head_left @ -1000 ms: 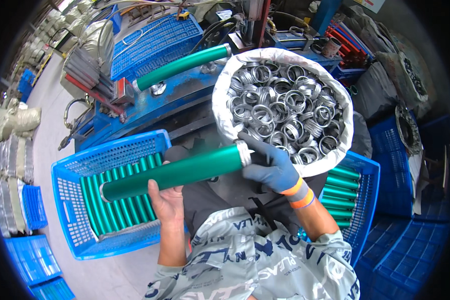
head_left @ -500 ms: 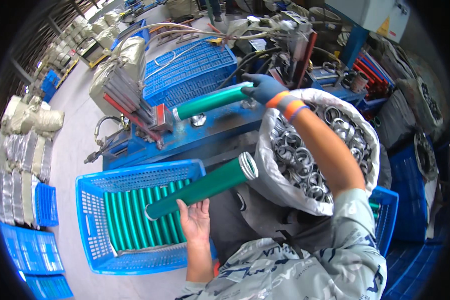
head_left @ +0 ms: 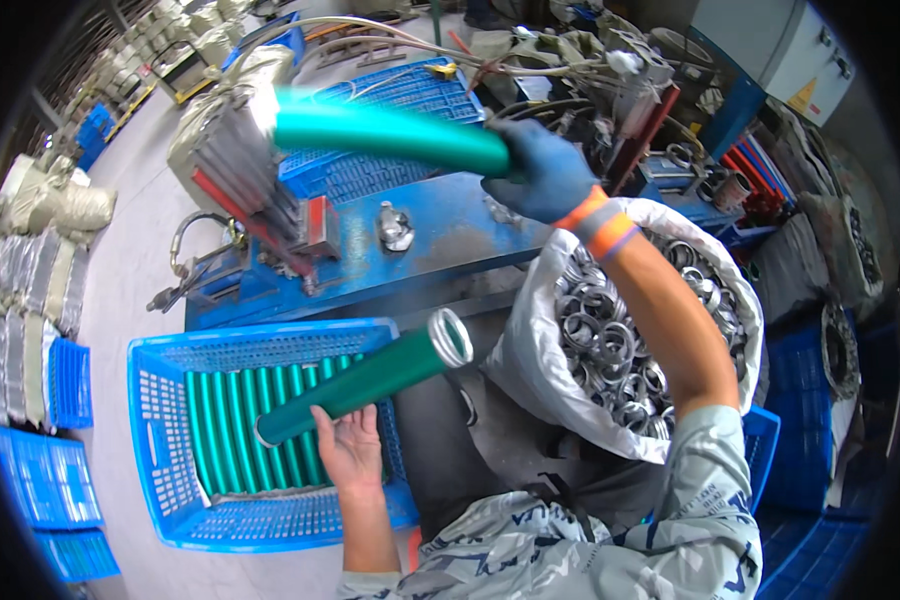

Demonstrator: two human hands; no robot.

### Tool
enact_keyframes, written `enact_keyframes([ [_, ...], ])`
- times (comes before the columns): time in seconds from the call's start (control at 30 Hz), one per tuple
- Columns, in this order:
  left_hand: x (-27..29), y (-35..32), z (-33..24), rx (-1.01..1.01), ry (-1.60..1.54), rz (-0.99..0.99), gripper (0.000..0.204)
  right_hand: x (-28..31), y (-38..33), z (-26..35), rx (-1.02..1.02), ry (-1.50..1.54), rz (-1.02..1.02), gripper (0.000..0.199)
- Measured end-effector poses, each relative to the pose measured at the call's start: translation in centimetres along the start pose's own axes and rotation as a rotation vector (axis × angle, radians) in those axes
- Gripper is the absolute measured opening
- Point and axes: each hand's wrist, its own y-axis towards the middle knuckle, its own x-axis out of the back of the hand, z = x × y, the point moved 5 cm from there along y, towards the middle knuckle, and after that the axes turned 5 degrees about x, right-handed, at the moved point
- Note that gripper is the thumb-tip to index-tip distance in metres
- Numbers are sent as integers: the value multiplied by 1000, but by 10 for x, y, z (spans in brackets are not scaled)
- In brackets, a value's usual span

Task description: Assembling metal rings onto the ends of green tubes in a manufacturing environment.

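Observation:
My bare left hand [head_left: 352, 445] cradles a green metal tube [head_left: 370, 385] over the basket, thumb on one side and fingers beneath. That tube slants up to the right, and a silvery ring [head_left: 451, 338] sits at its upper end. In a dark blue glove with an orange and grey cuff, my right hand [head_left: 545, 170] grips a second green tube [head_left: 390, 134] by its right end. It is held above the blue machine bench, smeared by motion, its far end pale and blurred. Some fingertips are hidden behind each tube.
A blue plastic basket [head_left: 260, 340] contains a row of green tubes. Beside my right forearm stands a white sack [head_left: 540, 340] full of metal rings. The blue bench [head_left: 450, 222] carries a red-and-grey fixture [head_left: 315, 228] and a small metal piece [head_left: 394, 228]. Hoses cross behind it.
My right hand has lifted its tube off the bench area, up and closer, and the tube's left end has swung upward. The left hand's tube has shifted slightly left in view.

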Motion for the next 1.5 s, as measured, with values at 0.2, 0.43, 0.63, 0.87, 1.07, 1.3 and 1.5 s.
enact_keyframes([
  [0.2, -32, 27, 38, 142, -96, 106, 56, 184, -87, 45, -207, 503, -418, 63],
  [0.43, -50, 26, 70, 245, -141, 112, 54, 274, -280, 48, -503, 505, -610, 74],
  [0.63, -72, 16, 86, 113, 12, 78, 58, 251, -391, 74, -668, 775, -806, 98],
  [0.87, -152, 63, 158, 74, 359, 256, 70, 234, -439, 88, -733, 995, -955, 89],
  [1.07, -200, 250, 231, 54, 302, 155, 66, 225, -445, 93, -712, 1134, -955, 75],
  [1.3, -165, 341, 282, 175, 346, -36, 72, 217, -437, 88, -654, 1174, -1007, 81],
  [1.5, -168, 334, 284, 239, 475, -72, 85, 225, -441, 81, -667, 1141, -959, 78],
])
